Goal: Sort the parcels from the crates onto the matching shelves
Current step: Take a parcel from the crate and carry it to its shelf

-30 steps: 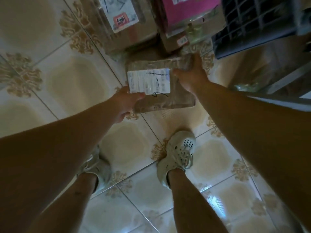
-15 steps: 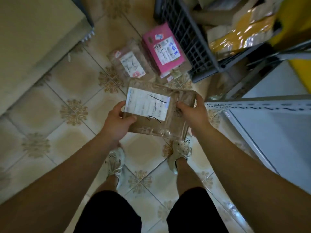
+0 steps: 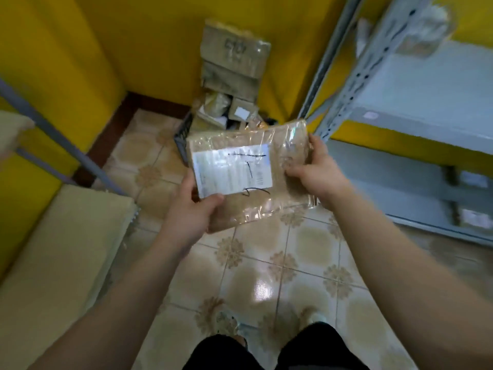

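Observation:
I hold a flat brown parcel [image 3: 277, 198] wrapped in clear plastic, with a white label and black pen marks on its top face. My left hand [image 3: 192, 212] grips its lower left corner, thumb on the label's edge. My right hand [image 3: 314, 169] grips its right edge. The parcel is tilted, at about waist height above the tiled floor. Behind it stands a dark crate [image 3: 182, 134] with several parcels [image 3: 216, 105] inside. A grey metal shelf unit [image 3: 432, 100] stands to the right.
Taped cardboard boxes [image 3: 234, 57] are stacked in the corner against the yellow wall. A wrapped parcel [image 3: 424, 30] lies on an upper shelf, and small parcels [image 3: 474, 217] on the bottom one. A cream padded surface [image 3: 58, 257] and a grey bar [image 3: 53, 129] are on my left.
I have straightened up and lifted the parcel from near the floor to waist height. My view has swung up from the floor to the corner, the crate and the shelf unit.

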Motion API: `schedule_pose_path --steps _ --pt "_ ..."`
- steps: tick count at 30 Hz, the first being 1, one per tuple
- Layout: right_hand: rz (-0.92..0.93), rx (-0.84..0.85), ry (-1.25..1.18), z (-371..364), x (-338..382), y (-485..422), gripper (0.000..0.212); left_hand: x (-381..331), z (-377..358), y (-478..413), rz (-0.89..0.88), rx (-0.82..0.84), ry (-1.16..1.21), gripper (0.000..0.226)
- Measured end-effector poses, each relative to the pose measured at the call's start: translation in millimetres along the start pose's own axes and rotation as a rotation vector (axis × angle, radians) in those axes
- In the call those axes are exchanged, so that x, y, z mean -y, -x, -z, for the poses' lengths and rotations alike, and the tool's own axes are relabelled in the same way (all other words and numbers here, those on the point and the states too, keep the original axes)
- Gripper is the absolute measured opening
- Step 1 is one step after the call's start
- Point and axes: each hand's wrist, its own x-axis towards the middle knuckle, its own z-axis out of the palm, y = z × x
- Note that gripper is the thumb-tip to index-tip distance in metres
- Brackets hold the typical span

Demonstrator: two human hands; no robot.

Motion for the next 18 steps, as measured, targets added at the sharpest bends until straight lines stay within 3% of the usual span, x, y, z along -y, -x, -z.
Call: schedule_pose_path --steps 4,6,9,12,18 --pt "-0.003 -0.126 -0.193 56 12 51 0.034 -79 -22 35 -0.256 -0.007 -0.192 0.071" --pt "0.002 -0.094 -0.290 88 14 76 0.033 -109 -40 56 -0.365 0.019 -0.208 0.069" --pt "0.033 -0.060 -0.339 142 10 116 0.053 -138 -74 81 -0.413 0.124 -0.099 0.066" --pt "0.065 -0.197 -0.345 191 -12 159 0.061 -161 -117 112 -0.449 0.231 -0.077 0.066" --pt "0.106 -0.539 -0.610 288 -55 248 0.028 -200 -212 191 -0.571 0.376 -0.067 0.078"
